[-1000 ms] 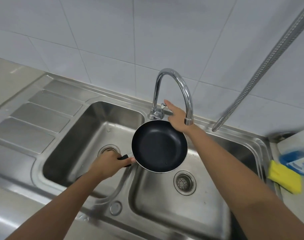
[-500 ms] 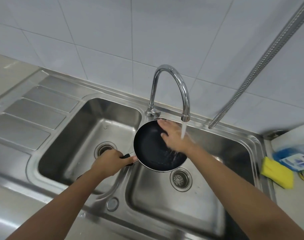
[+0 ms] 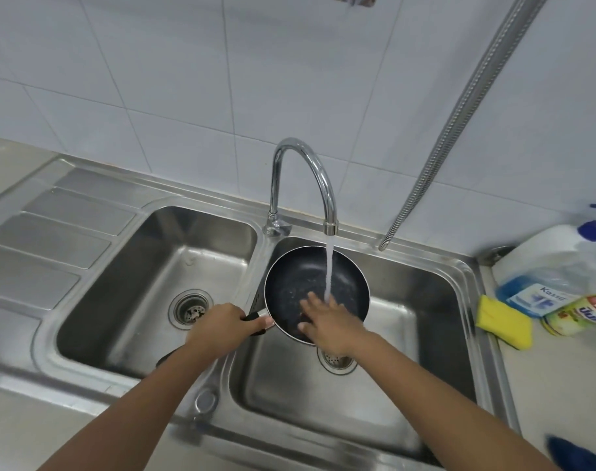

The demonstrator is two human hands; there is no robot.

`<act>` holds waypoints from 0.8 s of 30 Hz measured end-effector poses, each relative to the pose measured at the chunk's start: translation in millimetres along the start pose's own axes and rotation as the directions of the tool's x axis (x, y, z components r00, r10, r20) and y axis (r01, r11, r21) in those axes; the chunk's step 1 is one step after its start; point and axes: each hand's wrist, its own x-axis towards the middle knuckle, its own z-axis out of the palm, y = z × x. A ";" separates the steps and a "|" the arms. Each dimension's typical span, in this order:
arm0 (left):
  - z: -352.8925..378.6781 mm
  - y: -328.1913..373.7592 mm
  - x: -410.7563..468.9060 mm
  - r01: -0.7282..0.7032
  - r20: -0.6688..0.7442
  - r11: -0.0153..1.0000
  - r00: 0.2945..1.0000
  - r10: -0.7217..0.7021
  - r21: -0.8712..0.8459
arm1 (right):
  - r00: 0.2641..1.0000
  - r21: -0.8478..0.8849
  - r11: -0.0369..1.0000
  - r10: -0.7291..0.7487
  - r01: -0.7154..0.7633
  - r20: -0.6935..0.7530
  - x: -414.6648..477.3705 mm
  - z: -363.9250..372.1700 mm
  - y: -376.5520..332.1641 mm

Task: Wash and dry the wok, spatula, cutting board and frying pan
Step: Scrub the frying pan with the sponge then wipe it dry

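A small black frying pan point(image 3: 300, 280) hangs over the right basin of the steel sink point(image 3: 436, 290), under the chrome tap point(image 3: 310, 164). Water runs from the spout into the pan. My left hand point(image 3: 218, 326) grips the pan's black handle, which it mostly hides. My right hand point(image 3: 327, 321) lies flat inside the pan with fingers spread, touching the wet surface beside the stream. The wok, spatula and cutting board are not in view.
A yellow sponge point(image 3: 505, 322) lies on the counter right of the sink, next to a blue soap bottle point(image 3: 548, 277) and a green-labelled pack point(image 3: 582, 314). A metal hose point(image 3: 459, 120) hangs down the tiled wall. The left basin point(image 3: 136, 283) and draining board point(image 3: 48, 239) lie to the left.
My right hand left the tap and went into the pan. Water started running and now falls on the pan beside my fingers. The left hand kept its grip on the handle.
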 end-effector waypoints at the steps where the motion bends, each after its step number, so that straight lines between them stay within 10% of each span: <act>1: 0.4 1.2 -0.4 -0.001 0.004 1.000 1.000 0.001 -0.005 | 0.996 -0.007 0.997 0.076 -0.076 -0.040 -1.5 -1.1 8.8; 8: 0.3 11.7 -3.4 -0.029 0.009 0.999 1.000 0.029 -0.037 | 0.989 0.029 0.997 0.068 -0.065 -0.129 30.1 -10.3 -20.0; 13: -7.6 -4.4 2.2 0.038 -0.020 0.999 0.999 -0.038 0.002 | 0.973 0.183 0.970 -0.186 0.160 0.134 -3.8 -2.2 -25.6; 21: -0.5 9.4 8.7 -0.037 0.025 0.999 0.999 0.037 0.009 | 0.973 0.069 0.972 0.228 -0.225 -0.034 14.3 -14.0 8.0; 24: -3.7 8.1 11.5 -0.029 0.000 1.000 1.000 0.029 0.002 | 1.000 0.171 0.985 0.015 -0.012 -0.016 12.5 -12.3 -26.0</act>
